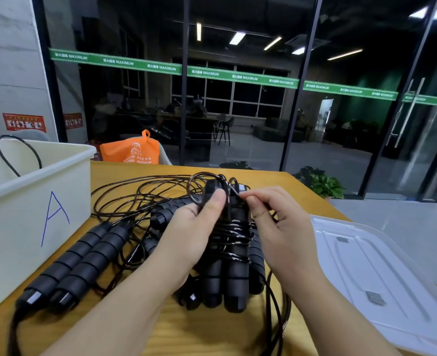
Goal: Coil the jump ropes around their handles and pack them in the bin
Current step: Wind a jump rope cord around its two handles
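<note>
Two handles (227, 255) gripped by left hand (189, 235); right hand (276, 222) pinches rope (235, 192), mid-table.

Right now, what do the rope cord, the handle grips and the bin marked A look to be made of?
Rope cord: glossy black, probably plastic-coated cable; it shows sharp highlights.
Handle grips: matte black, ribbed, likely foam or soft rubber; no shine.
Bin: smooth cream, looks like rigid moulded plastic with a rolled rim.
</note>
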Demonstrator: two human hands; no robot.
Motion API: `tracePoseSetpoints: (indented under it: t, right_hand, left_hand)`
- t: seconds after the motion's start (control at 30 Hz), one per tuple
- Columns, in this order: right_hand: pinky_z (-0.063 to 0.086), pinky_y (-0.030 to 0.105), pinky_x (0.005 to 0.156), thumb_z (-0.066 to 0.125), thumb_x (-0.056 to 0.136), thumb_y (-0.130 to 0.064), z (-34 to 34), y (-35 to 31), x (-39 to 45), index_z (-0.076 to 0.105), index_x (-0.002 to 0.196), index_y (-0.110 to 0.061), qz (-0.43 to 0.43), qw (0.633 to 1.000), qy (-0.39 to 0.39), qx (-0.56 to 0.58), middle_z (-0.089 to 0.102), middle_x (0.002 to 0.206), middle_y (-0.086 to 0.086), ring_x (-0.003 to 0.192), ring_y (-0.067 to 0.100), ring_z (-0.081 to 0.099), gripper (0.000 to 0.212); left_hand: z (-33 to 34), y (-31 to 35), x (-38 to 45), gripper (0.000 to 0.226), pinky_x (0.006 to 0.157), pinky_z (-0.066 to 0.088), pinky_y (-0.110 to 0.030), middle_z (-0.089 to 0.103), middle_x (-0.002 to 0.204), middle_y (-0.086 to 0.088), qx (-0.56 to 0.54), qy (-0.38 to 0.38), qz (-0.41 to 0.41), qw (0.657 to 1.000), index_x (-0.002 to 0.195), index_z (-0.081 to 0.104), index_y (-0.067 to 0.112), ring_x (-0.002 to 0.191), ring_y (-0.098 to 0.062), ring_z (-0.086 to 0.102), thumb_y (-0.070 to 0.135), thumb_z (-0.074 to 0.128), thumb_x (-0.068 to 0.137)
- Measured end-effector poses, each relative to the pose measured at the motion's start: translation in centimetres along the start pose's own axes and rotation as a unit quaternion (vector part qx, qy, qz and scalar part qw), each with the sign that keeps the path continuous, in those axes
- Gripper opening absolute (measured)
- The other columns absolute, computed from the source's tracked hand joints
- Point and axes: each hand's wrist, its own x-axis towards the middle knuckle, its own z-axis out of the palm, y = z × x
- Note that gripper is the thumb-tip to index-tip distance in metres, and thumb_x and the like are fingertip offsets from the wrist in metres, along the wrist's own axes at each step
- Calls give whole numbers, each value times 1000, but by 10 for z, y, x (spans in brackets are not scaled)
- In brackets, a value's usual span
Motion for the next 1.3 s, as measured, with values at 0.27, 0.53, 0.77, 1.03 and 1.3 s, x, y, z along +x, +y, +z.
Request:
tracePoseSetpoints:
  t: [0.27,0.53,0.77,1.03,1.3]
  right_hand:
    - [49,24,98,58,74,-58,6,-6,0,58,128,-16,311,941,-33,129,65,117,-7,109,6,61,68]
    - [50,46,96,43,102,-29,16,-1,-8,73,103,-13,394,858,-140,299,73,104,10,99,28,66,34]
    - [47,43,79,59,95,-22,10,4,-4,75,94,-13,310,908,-45,279,66,88,23,81,25,56,19]
    - [49,54,98,58,93,-32,6,-4,-5,77,92,-16,367,880,-67,295,75,95,10,96,28,69,26]
    - [55,38,90,71,83,-30,12,-16,-14,53,126,-41,225,924,-207,228,70,108,-5,100,14,68,48]
  left_hand:
    - [-5,6,3,48,74,57,-40,75,88,-8,-118,101,-43,987,95,70,9,80,-25,73,54,52,87]
    - [-8,4,5,64,91,50,-53,72,105,-14,-215,60,-94,970,107,71,12,97,-34,69,67,51,81]
    - [-4,-1,4,71,79,53,-43,69,109,-16,-195,-27,-116,974,113,70,13,90,-30,69,69,53,72]
    - [3,-2,-1,68,80,58,-46,73,89,-17,-66,32,17,997,88,72,5,83,-31,71,65,59,59]
    - [3,-1,1,62,85,53,-57,73,87,-17,-108,103,26,989,80,74,10,85,-36,70,66,57,58]
